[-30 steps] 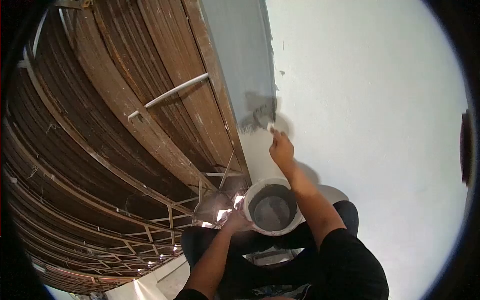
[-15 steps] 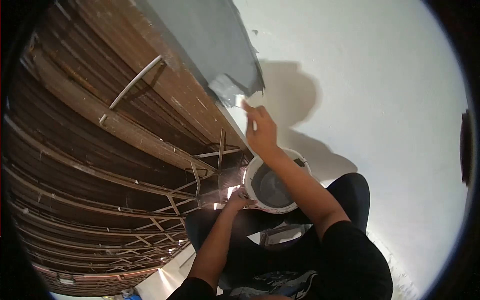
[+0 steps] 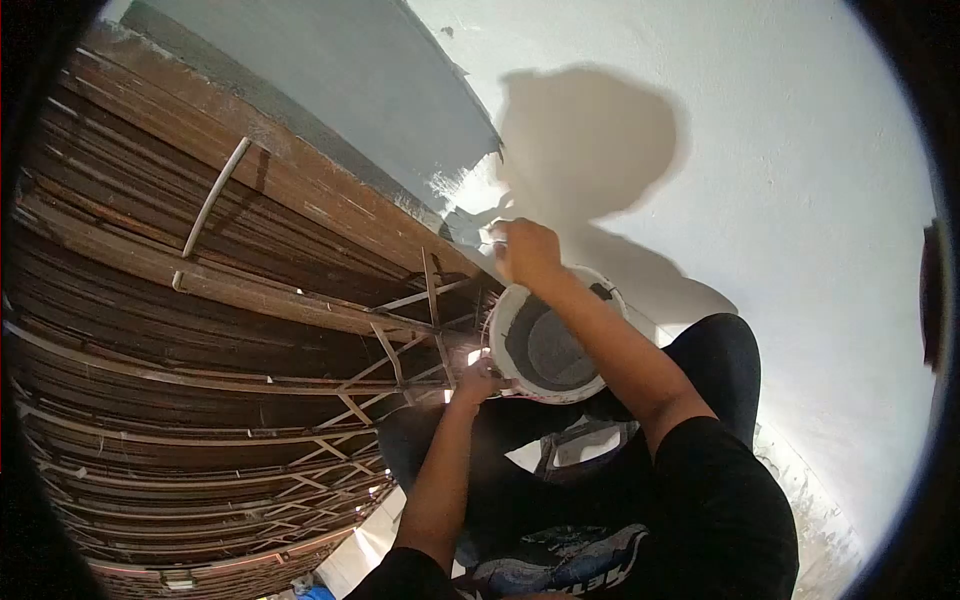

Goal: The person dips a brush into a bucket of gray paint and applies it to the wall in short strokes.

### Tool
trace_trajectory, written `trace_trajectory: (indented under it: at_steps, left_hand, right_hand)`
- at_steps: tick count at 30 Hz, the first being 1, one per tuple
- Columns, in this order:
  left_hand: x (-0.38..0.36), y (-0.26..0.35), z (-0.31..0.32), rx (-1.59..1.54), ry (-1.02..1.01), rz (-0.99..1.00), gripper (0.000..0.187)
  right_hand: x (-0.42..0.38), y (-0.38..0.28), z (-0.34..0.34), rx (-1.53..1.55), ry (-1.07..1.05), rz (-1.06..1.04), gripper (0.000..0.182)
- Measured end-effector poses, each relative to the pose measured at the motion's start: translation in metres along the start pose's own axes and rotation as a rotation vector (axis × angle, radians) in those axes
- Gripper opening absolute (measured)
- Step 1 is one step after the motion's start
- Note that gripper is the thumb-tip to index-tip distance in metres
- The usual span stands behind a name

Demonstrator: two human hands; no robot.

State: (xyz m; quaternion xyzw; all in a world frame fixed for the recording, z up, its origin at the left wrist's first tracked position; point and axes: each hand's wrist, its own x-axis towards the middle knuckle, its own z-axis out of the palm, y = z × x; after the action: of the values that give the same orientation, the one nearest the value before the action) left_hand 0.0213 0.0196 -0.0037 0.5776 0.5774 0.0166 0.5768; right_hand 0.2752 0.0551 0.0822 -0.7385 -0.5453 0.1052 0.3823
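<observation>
Right hand (image 3: 527, 250) lower now, nearer bucket (image 3: 548, 340), left hand (image 3: 478, 383) unmoved.

- I see a white wall (image 3: 800, 200) with a grey painted patch (image 3: 380, 90) at its edge.
- The bucket (image 3: 503, 325) is white outside, with grey paint (image 3: 555, 350) inside.
- The door (image 3: 200, 300) is dark brown wood with pale metal bars.
- My sleeve (image 3: 710, 500) and trousers (image 3: 715, 355) are black.
</observation>
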Motion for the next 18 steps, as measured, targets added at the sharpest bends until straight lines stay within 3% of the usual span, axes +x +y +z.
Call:
trace_trajectory:
  at_steps: [4,7,11,14,18]
  left_hand:
    - [-0.024,0.030,0.005,0.014,0.028,-0.043,0.063]
    - [-0.013,0.014,0.004,0.000,0.030,-0.009,0.062]
    - [-0.008,0.004,0.004,-0.006,0.068,0.005,0.061]
    - [-0.002,-0.012,0.000,0.017,0.042,0.022,0.060]
    - [-0.007,0.008,0.000,-0.004,0.034,0.006,0.058]
  right_hand:
    - [0.015,0.000,-0.033,0.106,-0.102,0.209,0.021]
    - [0.024,-0.016,-0.056,0.277,-0.075,0.147,0.022]
    - [0.041,-0.037,-0.006,0.991,0.091,-0.168,0.027]
    - [0.042,-0.062,-0.019,0.460,-0.091,-0.062,0.024]
    - [0.038,-0.065,-0.017,0.284,-0.054,-0.047,0.025]
